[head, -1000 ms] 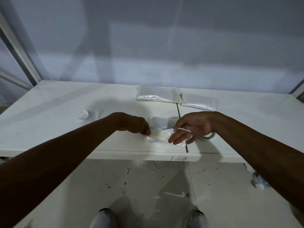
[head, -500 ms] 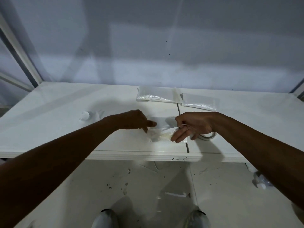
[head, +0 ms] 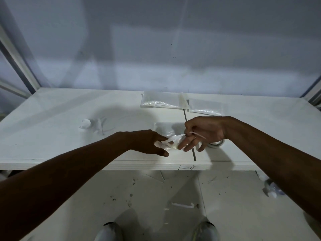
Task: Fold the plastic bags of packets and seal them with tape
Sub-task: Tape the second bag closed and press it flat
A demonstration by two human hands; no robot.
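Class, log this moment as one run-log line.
step: taping | right hand pinches tape strip | left hand touches strip end | plastic bag beneath

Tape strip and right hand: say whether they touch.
Touching. The head view shows the right hand pinching one end of the tape strip.
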